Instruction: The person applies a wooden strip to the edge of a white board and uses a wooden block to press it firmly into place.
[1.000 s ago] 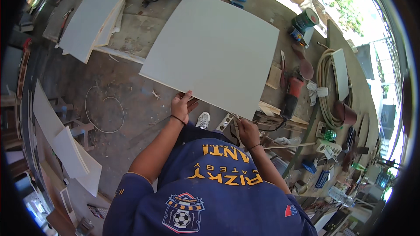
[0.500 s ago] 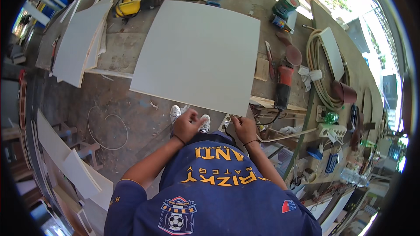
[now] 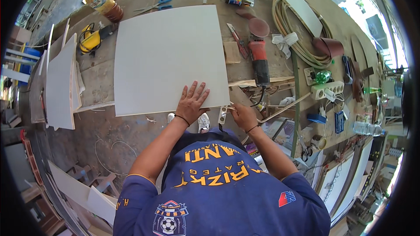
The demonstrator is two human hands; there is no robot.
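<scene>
Head view: I'm wearing the left one of two side-by-side fisheyes. It's looking down from above my shirt (image 3: 218,196), facing forward across the bench (image 3: 98,81), and catching floor (image 3: 127,133) on the near side. My left hand (image 3: 192,104) and right hand (image 3: 244,117) are falling near mid-frame, quite close; the bench's far side is lying farther off. Straight edges are bending rimward, black ringing both sides.

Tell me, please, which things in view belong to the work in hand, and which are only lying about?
In use, it seems:
white panel
left hand, flat on it
right hand, at the panel's near right corner

Apparently just lying about:
blue-handled scissors
red knife
red-and-black power tool
yellow power tool
coiled hose
</scene>
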